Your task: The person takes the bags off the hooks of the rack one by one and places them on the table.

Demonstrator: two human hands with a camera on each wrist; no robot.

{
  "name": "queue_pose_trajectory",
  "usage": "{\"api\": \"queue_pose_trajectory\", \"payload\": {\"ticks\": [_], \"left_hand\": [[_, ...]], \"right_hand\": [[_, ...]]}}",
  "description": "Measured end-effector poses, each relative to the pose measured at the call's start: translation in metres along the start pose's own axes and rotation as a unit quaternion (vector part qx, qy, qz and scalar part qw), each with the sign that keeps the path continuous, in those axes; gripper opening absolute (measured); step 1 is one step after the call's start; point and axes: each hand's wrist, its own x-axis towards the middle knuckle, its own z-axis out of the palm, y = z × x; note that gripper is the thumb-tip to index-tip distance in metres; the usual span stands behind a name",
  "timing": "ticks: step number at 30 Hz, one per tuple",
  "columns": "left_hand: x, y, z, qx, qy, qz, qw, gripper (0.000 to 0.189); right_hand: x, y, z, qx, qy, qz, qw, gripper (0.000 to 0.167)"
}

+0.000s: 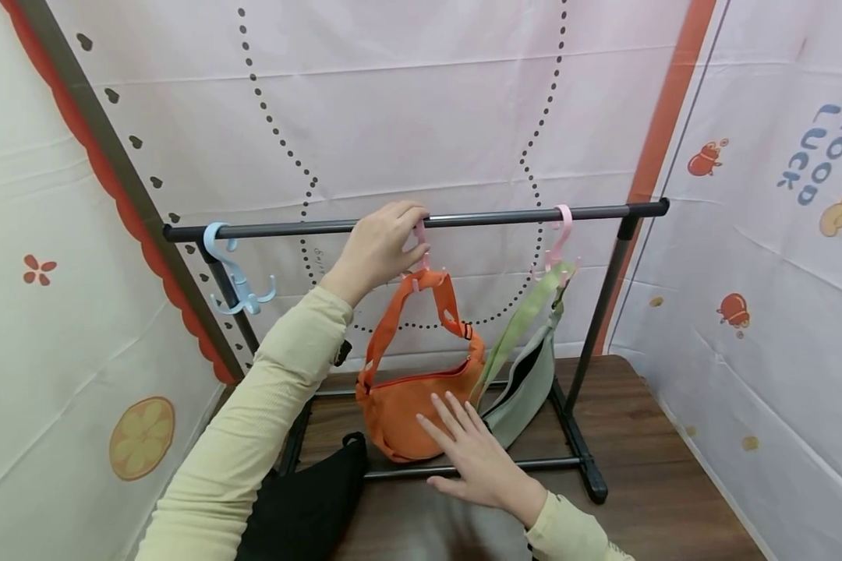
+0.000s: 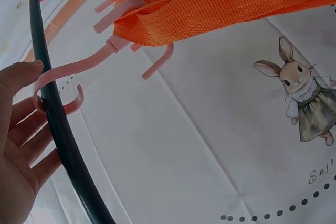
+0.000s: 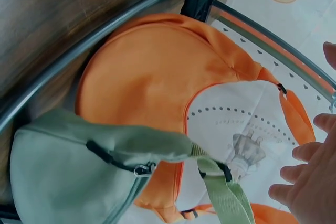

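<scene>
An orange shoulder bag hangs by its strap from a pink hook on the black rod. At that hook, my left hand reaches up to the rod. In the left wrist view the left thumb and fairly straight fingers lie right at the rod and the hook's curve. My right hand, fingers spread, is low in front of the orange bag and holds nothing. A pale green bag hangs beside the orange one, from another pink hook farther right.
A light blue hook hangs bare near the rod's left end. The black rack stands on a brown wooden table. A black bag lies at the front left, partly behind my left sleeve. Printed white cloth encloses the back and sides.
</scene>
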Motion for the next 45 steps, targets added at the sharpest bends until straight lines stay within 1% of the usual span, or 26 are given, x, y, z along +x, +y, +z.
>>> {"api": "queue_pose_trajectory", "payload": {"ticks": [4,9,13,18,20,23,27,35,37,40,45], "left_hand": [[-0.002,-0.002,0.003,-0.006,0.02,-0.013,0.9997,0.027],[-0.004,-0.004,0.005,-0.004,0.043,-0.013,0.999,0.025],[-0.004,-0.005,0.006,-0.004,0.051,-0.01,0.9987,0.025],[-0.004,-0.004,0.007,-0.004,0.06,-0.006,0.9982,0.024],[-0.005,-0.004,0.007,-0.005,0.065,-0.002,0.9979,0.022],[-0.004,-0.004,0.007,-0.004,0.072,0.001,0.9974,0.02],[-0.004,-0.003,0.007,0.0,0.076,0.0,0.9971,0.02],[-0.001,-0.002,0.005,0.002,0.073,-0.007,0.9973,0.02],[-0.001,-0.002,0.005,-0.002,0.072,-0.01,0.9973,0.02],[-0.001,-0.003,0.005,-0.006,0.074,-0.01,0.9972,0.019],[-0.002,-0.003,0.006,-0.007,0.079,-0.01,0.9968,0.02]], "right_hand": [[0.002,0.003,-0.005,-0.015,0.006,0.0,0.9999,0.08],[0.007,0.007,-0.012,-0.02,0.016,0.0,0.9997,0.079],[0.011,0.012,-0.018,-0.027,0.026,-0.006,0.9993,0.078],[0.018,0.021,-0.03,-0.051,0.046,-0.012,0.9976,0.076],[0.021,0.025,-0.036,-0.053,0.049,-0.01,0.9974,0.076],[0.024,0.031,-0.044,-0.039,0.048,-0.008,0.9981,0.077],[0.028,0.038,-0.053,-0.022,0.057,-0.013,0.998,0.078],[0.04,0.053,-0.065,-0.032,0.081,-0.031,0.9957,0.074],[0.044,0.056,-0.067,-0.033,0.087,-0.028,0.9953,0.073],[0.051,0.058,-0.069,-0.042,0.107,-0.018,0.9932,0.071],[0.061,0.059,-0.072,-0.059,0.156,-0.002,0.986,0.069]]}}
